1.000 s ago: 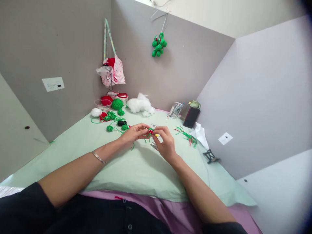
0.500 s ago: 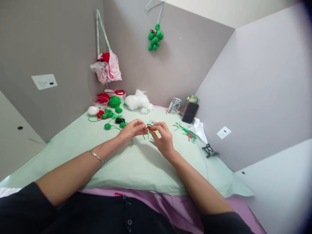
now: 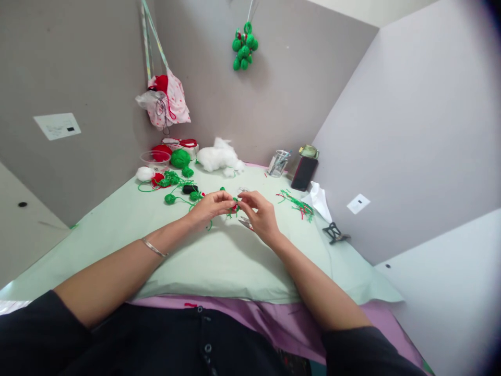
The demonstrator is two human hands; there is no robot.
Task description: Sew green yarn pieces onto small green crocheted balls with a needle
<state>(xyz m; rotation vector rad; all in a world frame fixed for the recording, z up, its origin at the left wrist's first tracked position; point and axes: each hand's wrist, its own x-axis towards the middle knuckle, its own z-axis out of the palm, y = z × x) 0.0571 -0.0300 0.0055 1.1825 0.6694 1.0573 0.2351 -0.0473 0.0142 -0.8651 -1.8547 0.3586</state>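
Observation:
Above the middle of the table, my left hand [image 3: 213, 207] pinches a small red and green yarn piece [image 3: 235, 207] between thumb and fingers. Its shape is mostly covered by the fingertips, and green strands hang below it. My right hand [image 3: 258, 211] meets it from the other side, thumb and forefinger closed at the piece's edge. Pointed metal blades [image 3: 246, 223] show under the right hand; whether that hand holds them or they lie on the table I cannot tell. Small green yarn balls [image 3: 170, 199] lie left of my left hand, beside a black object [image 3: 190, 189].
Behind on the left are a larger green yarn ball [image 3: 180, 159], a clear tub [image 3: 155, 159] and white stuffing [image 3: 219, 155]. Yarn offcuts [image 3: 296, 203], a clear cup [image 3: 278, 164], a phone [image 3: 304, 174] and a black stand [image 3: 335, 233] are on the right. Green yarn bobbles [image 3: 245, 47] hang on the wall.
The view has tilted and shifted slightly. Both hands stay together at the yarn piece; it has turned in the fingers, and the right fingers have shifted a little on it.

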